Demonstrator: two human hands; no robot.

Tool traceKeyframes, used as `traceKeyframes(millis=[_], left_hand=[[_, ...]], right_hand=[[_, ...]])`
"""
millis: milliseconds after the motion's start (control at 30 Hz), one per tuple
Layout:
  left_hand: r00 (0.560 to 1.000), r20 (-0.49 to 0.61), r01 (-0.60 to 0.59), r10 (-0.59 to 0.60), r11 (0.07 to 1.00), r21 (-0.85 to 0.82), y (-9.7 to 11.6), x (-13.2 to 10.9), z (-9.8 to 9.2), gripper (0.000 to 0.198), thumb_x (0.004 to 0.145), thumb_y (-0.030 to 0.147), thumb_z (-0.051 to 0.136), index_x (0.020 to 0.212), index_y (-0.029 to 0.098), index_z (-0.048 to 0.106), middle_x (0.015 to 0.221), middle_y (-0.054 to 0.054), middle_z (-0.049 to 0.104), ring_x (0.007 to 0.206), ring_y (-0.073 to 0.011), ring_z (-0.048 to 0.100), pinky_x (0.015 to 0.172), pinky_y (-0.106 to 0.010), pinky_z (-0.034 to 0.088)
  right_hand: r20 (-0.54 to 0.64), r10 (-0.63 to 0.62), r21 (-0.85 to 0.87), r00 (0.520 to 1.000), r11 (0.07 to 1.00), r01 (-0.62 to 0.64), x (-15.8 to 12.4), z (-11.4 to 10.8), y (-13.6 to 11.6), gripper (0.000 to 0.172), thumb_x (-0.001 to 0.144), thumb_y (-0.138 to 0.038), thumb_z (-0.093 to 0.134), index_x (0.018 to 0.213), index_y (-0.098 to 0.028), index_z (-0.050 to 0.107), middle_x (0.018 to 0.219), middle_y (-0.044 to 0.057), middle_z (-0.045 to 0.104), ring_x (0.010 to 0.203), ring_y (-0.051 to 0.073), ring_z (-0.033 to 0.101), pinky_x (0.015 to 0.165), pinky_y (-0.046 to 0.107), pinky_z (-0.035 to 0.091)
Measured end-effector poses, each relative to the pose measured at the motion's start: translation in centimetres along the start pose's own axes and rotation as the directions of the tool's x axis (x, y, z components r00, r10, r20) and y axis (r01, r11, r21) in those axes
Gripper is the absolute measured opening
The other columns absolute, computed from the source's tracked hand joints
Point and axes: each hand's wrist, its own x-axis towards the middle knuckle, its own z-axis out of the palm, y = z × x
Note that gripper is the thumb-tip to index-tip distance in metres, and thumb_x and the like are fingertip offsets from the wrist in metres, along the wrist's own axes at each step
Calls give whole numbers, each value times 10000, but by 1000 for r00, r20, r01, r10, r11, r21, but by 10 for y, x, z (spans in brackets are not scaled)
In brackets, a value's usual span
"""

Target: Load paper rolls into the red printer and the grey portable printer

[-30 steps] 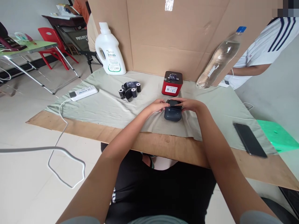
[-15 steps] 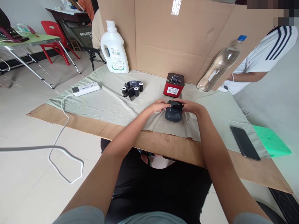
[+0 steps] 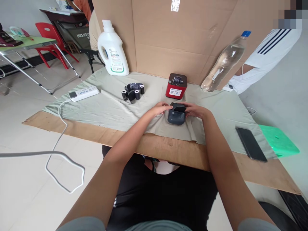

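Note:
A small dark device [image 3: 176, 117] with a black flap or strip at its top lies on the grey-green cloth near the table's front edge. My left hand [image 3: 161, 108] grips its upper left side with closed fingers. On the upper right side, my right hand [image 3: 195, 110] is closed around the device's edge. Just behind stands a red box [image 3: 175, 91] with a dark top and a white label. Several small rolls joined by black strips [image 3: 133, 92] rest to the left. The undersides of my fingers are hidden.
A white jug [image 3: 114, 54] and a power strip [image 3: 85, 93] are at the left. A clear bottle [image 3: 225, 62] leans against the cardboard [image 3: 168, 41]. A phone [image 3: 250, 143] lies at the right, near a green stool [image 3: 279, 139]. A person in a white sleeve [image 3: 276, 48] is behind.
The view has shifted slightly, moving the scene a little left. Both hands remain at the dark device. The other person's arm at the right has moved.

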Motion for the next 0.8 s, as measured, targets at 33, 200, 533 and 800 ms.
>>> traceKeyframes(millis=[33,200,533,800], left_hand=[[1000,0,1,-1,1000,-3,0,1,0,203,860,300,787,874,133,672,787,-25,695,484,-48,424,480,-222,288],[998,-44,43,-45,998,-38,-2,6,1,261,962,295,651,776,112,677,695,-33,678,435,-46,378,471,-232,256],[999,8,54,-54,996,-67,-7,4,-9,308,965,265,557,744,98,690,709,-87,729,458,-67,375,463,-217,252],[991,129,32,-26,999,-43,-9,3,-7,210,905,228,561,812,102,701,750,-68,715,492,-65,413,468,-199,270]], right_hand=[[-6,-6,-3,1000,1000,6,0,1,0,567,750,-269,781,1310,-269,696,1205,51,728,862,189,678,632,264,598],[-160,66,-164,985,982,-93,5,13,-13,559,788,-444,788,1296,-230,699,1128,96,729,860,217,666,621,295,596],[-403,299,-604,865,624,-497,37,60,-70,817,648,-691,815,1276,-186,677,1333,176,655,984,340,673,600,340,575],[-460,290,-689,839,479,-544,34,51,-79,1024,670,-633,801,1496,-134,458,1375,249,606,1008,367,688,578,355,579]])
